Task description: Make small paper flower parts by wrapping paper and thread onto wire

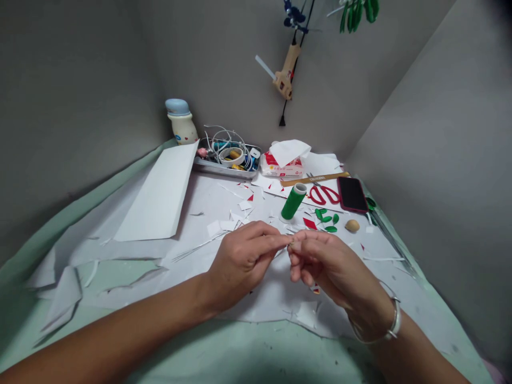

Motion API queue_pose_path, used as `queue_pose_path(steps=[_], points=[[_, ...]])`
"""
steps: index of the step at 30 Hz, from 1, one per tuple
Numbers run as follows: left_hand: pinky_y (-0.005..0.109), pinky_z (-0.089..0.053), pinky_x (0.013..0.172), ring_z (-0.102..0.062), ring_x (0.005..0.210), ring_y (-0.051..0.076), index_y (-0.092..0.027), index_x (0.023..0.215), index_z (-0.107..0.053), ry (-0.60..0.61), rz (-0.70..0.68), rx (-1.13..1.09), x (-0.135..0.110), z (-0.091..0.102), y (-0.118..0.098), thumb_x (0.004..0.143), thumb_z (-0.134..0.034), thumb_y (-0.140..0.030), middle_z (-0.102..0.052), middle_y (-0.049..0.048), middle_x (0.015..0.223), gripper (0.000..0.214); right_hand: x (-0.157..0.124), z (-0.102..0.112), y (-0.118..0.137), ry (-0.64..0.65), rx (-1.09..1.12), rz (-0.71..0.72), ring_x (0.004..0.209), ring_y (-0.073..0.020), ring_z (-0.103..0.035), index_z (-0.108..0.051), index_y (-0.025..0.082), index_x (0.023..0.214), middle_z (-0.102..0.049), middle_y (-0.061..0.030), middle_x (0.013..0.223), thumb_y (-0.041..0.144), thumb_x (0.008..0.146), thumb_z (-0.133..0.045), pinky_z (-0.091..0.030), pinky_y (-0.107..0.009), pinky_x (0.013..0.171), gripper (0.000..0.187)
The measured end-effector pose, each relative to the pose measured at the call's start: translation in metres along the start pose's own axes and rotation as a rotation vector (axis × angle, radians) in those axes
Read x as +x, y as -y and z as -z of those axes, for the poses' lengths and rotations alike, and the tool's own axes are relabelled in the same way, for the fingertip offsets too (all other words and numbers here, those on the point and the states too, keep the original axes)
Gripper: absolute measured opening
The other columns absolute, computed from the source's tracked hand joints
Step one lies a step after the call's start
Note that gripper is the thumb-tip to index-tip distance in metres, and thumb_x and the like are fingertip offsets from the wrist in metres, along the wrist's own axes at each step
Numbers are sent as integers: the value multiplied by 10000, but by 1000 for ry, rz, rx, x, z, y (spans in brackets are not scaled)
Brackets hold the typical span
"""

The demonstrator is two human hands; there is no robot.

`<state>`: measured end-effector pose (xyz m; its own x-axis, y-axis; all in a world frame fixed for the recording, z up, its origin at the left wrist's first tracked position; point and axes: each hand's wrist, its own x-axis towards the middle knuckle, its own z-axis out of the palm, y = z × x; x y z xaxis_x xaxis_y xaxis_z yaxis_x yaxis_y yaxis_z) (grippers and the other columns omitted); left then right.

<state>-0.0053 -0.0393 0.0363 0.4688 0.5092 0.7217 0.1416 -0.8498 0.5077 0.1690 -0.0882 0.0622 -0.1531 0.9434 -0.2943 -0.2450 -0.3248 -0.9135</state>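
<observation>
My left hand and my right hand meet fingertip to fingertip above the paper-covered table. Both are closed in a pinch, and whatever lies between the fingertips is too small to make out. Just behind them stands a spool of green thread, slightly tilted in view. Several small green leaf shapes lie beyond my right hand, near a red paper piece. Thin wires stretch out to the left of my left hand, beside small white paper scraps.
At the back are a metal tray of wire and spools, a tissue pack and a lidded jar. Red-handled scissors, a ruler and a phone lie at right. A folded white card sits left; a glue gun hangs above.
</observation>
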Motion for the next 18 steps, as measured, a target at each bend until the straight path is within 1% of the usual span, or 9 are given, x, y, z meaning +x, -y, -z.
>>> queue_pose_path(steps=[7, 14, 18], points=[[238, -556, 681, -668, 799, 137, -139, 1016, -734, 1, 56, -57, 0, -1, 0, 864, -565, -43, -714, 84, 881, 246, 1, -1, 1, 10, 18, 2, 438, -65, -585, -638, 152, 668, -627, 6, 609, 226, 757, -635, -387, -137, 364, 116], [254, -556, 668, -656, 787, 136, -165, 1043, -725, 13, 37, -28, -1, -1, 1, 869, -552, -47, -706, 71, 875, 272, 1, -1, 2, 10, -11, -22, 376, -35, -521, -626, 147, 645, -621, 13, 586, 220, 774, -642, -371, -129, 352, 149], [253, -552, 661, -656, 783, 139, -153, 1040, -728, 18, 15, -5, -1, -1, 2, 870, -551, -48, -707, 81, 881, 266, 2, -2, 1, -13, -13, -19, 421, -54, -562, -618, 154, 639, -618, 13, 582, 222, 753, -658, -393, -133, 375, 139]])
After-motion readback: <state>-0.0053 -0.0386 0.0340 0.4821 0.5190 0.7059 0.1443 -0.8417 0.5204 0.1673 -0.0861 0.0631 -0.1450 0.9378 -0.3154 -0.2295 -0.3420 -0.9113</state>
